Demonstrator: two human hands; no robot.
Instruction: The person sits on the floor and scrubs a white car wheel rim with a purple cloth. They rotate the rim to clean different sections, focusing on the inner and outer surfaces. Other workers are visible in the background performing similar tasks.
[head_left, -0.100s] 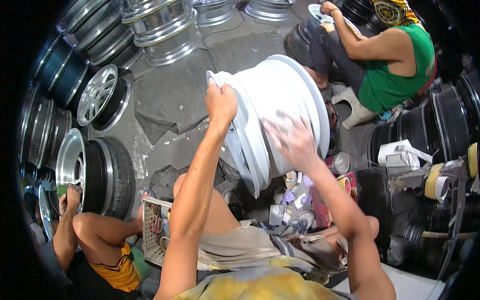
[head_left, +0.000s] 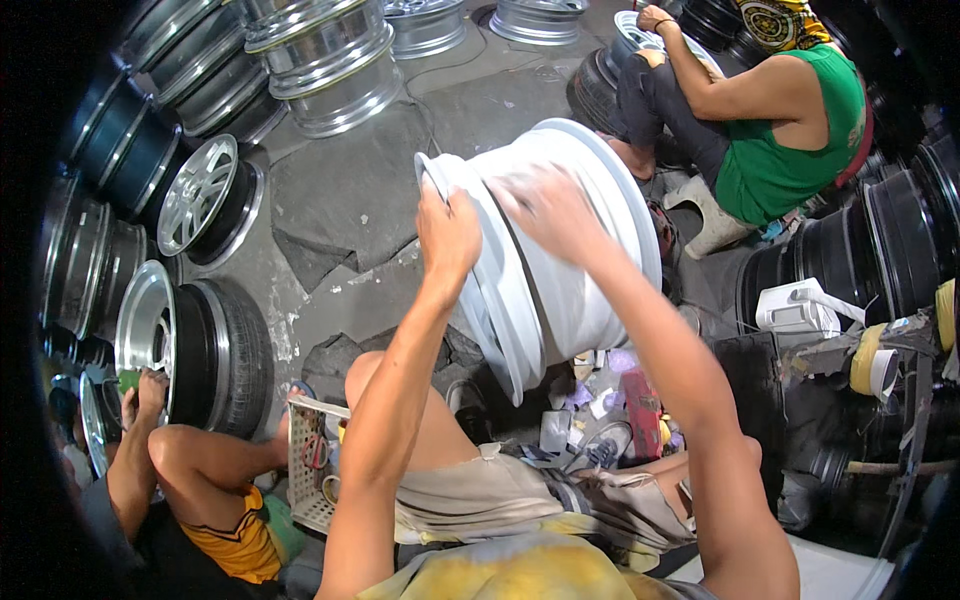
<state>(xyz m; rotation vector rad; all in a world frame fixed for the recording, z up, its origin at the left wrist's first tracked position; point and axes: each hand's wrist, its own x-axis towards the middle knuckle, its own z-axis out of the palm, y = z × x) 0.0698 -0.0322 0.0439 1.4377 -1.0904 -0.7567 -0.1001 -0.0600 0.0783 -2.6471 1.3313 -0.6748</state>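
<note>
A light grey wheel rim (head_left: 585,290) stands tilted in front of me, its barrel facing up and to the right. My left hand (head_left: 447,228) is closed around the lip at its left edge. Across the upper barrel lies my right hand (head_left: 545,210), its fingers smeared by motion. Whether anything thin sits under those fingers, I cannot tell. Below the rim, near my feet, are scraps of paper (head_left: 605,395) and a red box (head_left: 641,412), partly covered by my right forearm.
Stacked wheel rims (head_left: 340,85) stand at the back left. A person in a green top (head_left: 795,130) sits at the far right with another rim. At the left, a person's hand (head_left: 148,390) touches a silver rim (head_left: 135,310). A perforated basket (head_left: 312,465) stands beside my left leg.
My right hand has moved up and to the left along the barrel, toward the rim's left lip. The left hand keeps its hold; the rim sits slightly lower in the picture.
</note>
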